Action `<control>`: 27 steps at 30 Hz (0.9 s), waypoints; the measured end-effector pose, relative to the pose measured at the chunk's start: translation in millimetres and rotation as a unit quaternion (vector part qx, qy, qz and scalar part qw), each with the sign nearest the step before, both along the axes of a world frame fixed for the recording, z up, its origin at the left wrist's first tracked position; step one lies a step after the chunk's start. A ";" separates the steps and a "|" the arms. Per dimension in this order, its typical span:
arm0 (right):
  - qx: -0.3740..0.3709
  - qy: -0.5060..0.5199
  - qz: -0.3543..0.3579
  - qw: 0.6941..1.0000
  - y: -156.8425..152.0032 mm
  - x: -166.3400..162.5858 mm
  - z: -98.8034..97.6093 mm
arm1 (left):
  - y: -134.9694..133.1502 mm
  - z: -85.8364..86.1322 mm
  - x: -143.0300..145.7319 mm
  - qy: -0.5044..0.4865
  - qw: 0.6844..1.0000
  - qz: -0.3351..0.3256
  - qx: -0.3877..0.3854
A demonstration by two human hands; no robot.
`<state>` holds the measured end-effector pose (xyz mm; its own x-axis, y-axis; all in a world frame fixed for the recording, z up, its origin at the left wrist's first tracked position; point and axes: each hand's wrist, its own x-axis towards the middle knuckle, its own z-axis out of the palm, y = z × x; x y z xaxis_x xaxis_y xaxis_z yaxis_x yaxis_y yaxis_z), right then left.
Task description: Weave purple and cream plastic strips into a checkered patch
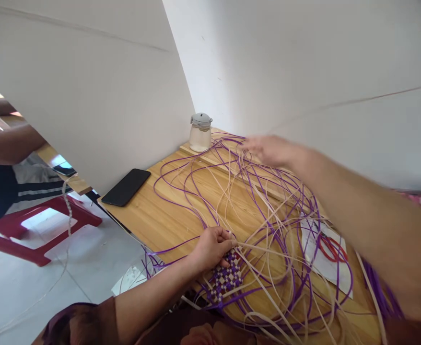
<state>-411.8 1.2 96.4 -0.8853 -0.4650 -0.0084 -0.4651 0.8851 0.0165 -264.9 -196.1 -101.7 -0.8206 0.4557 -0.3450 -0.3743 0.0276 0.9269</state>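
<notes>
My left hand pinches the upper edge of a small woven piece in purple and cream checks, near the table's front edge. Long loose purple strands and cream strands run out from the weave and tangle over much of the table. My right arm reaches far forward, and my right hand is over the strands at the table's far side. Motion blurs its fingers, so whether it grips a strand cannot be made out.
On the wooden table lie a black phone at left and red-handled scissors on white paper at right. A lidded clear jar stands in the far corner by the walls. A red stool appears at left in a mirror.
</notes>
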 end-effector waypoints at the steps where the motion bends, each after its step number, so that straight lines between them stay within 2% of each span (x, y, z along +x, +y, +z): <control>1: 0.017 -0.017 -0.010 1.000 1.8 6.6 -9.5 | 0.0 -0.2 -0.3 0.000 1.000 -0.002 0.000; 4: 0.053 -0.100 -0.042 0.993 20.6 53.8 -47.9 | 0.4 1.4 -1.4 -0.014 1.000 -0.002 0.006; 5: 0.041 -0.124 -0.041 0.991 27.9 75.9 -60.3 | 0.7 2.7 -1.8 -0.020 1.000 0.000 0.009; 8: -0.071 -0.141 -0.001 0.987 35.3 142.6 -90.2 | 1.3 7.6 -2.8 -0.037 0.999 0.006 0.013; 10: -0.161 -0.134 0.035 0.977 23.7 175.0 -105.4 | 1.5 10.0 -3.3 -0.044 0.999 0.006 0.016; 12: -0.251 -0.122 0.047 0.959 3.8 192.2 -118.8 | 1.4 10.5 -3.6 -0.046 0.999 0.003 0.016; 15: -0.374 -0.096 0.014 0.922 -24.4 192.7 -134.1 | 0.7 7.9 -3.7 -0.048 0.999 0.003 0.009; 18: -0.441 -0.098 -0.067 0.889 -37.1 177.7 -143.2 | -0.4 4.0 -4.4 -0.053 0.998 0.010 0.013; 23: -0.484 -0.131 -0.127 0.856 -35.4 159.5 -154.7 | -0.7 0.9 -5.9 -0.072 0.996 0.014 0.042; 27: -0.479 -0.142 -0.141 0.855 -33.1 157.0 -160.6 | -0.8 1.7 -6.3 -0.090 0.994 0.014 0.056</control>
<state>-254.8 -31.9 -64.2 -0.9887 -0.1478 0.0239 -0.0966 0.5077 -0.8561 -271.2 -196.9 -100.0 -0.7628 0.4774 -0.4362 -0.5336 -0.0837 0.8416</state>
